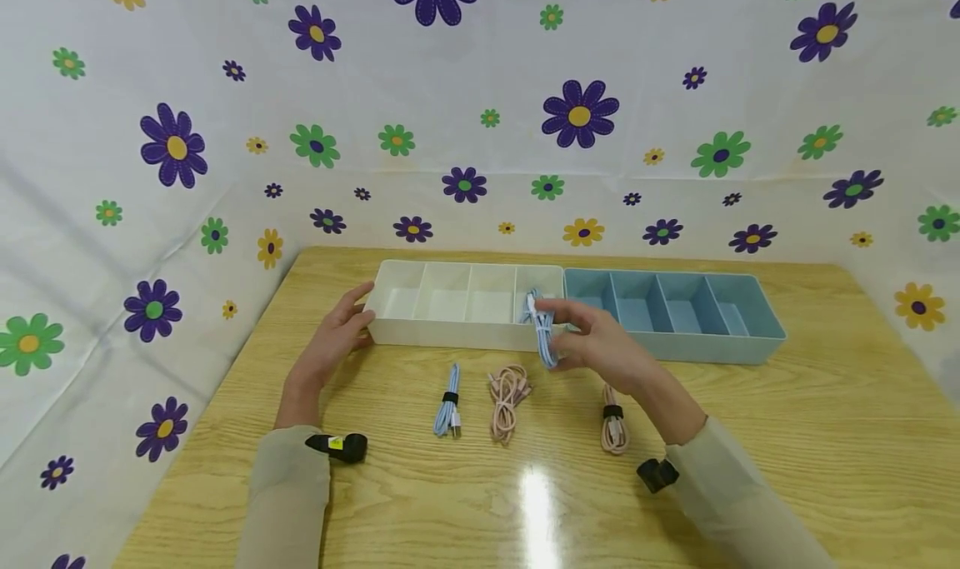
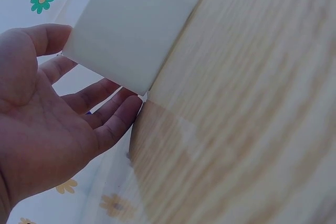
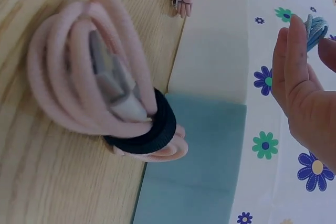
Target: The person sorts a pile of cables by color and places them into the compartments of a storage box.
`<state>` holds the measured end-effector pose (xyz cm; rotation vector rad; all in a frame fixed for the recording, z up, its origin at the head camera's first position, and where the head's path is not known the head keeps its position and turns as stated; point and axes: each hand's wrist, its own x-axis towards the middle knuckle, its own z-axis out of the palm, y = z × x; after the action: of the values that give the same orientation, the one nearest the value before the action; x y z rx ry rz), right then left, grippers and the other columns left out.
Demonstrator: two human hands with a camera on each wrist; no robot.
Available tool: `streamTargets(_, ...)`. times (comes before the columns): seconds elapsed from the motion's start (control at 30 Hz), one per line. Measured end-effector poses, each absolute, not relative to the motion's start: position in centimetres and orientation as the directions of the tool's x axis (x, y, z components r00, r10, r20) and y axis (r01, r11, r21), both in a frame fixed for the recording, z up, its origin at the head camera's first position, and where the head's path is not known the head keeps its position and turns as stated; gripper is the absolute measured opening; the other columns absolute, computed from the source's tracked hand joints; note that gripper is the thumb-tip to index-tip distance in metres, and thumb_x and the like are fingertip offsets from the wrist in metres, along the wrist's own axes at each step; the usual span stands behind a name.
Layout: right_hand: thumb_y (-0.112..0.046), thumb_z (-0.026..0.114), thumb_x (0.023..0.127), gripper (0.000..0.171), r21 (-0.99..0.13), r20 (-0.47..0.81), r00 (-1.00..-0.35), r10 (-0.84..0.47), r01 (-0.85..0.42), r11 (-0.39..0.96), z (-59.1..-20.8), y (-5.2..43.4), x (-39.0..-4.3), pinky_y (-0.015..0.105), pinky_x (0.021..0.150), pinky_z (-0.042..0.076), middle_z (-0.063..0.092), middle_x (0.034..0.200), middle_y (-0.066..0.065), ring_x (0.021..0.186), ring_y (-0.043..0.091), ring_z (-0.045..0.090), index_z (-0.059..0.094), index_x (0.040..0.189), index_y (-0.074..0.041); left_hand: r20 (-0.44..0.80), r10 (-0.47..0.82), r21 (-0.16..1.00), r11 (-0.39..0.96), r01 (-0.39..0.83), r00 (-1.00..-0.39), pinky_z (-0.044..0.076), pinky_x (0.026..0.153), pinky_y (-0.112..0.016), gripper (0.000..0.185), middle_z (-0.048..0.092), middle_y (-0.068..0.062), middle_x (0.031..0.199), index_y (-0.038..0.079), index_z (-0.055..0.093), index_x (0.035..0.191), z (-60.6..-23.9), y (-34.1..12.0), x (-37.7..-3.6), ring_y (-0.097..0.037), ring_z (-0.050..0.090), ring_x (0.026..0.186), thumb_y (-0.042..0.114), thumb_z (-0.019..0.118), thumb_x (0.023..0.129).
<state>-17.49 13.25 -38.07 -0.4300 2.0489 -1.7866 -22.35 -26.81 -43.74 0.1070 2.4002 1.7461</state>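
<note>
Right hand (image 1: 603,348) pinches blue cable (image 1: 544,340); left hand (image 1: 333,342), fingers spread, white box (image 1: 442,333) at their tips, palm (image 2: 44,140) showing only in left wrist view!

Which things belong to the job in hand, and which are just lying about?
In the job:
held blue cable, right hand
cream box, left hand
likely: strapped blue cable, strapped pink cable, other pink cable, blue box

Just there:
flowered cloth
table
wrist cameras

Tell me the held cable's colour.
The coiled cable is light blue, clearest in the head view.
</note>
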Motion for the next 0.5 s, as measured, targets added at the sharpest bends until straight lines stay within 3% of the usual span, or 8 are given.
streamTargets(0.17, -0.009, 0.064, 0.095, 0.059, -0.994, -0.089, -0.896, -0.436, 0.051, 0.098, -38.0, 12.5, -18.4, 0.044, 0.088, 0.055, 0.041, 0.13, 0.017, 0.102, 0.022, 0.057, 0.042, 0.15, -0.009, -0.109, 0.151, 0.947, 0.316, -0.056, -0.983, 0.034, 0.11, -0.059, 0.058, 0.027, -0.023, 0.157, 0.023, 0.019, 0.16, -43.8, -26.8, -22.4, -0.043, 0.037, 0.136, 0.031, 0.042, 0.108)
streamTargets(0.5, 0.0, 0.066, 0.09, 0.066, -0.996, -0.086, -0.918, -0.388, 0.084, 0.02, -37.4, 10.2, -20.1, 0.036, 0.083, 0.056, 0.047, 0.123, 0.014, 0.102, 0.022, 0.061, 0.041, 0.15, -0.012, -0.116, 0.164, 0.953, 0.296, -0.063, -0.98, 0.033, 0.11, -0.059, 0.059, 0.025, -0.025, 0.157, 0.025, 0.017, 0.161, -43.5, -26.8, -22.3, -0.043, 0.035, 0.137, 0.03, 0.042, 0.108)
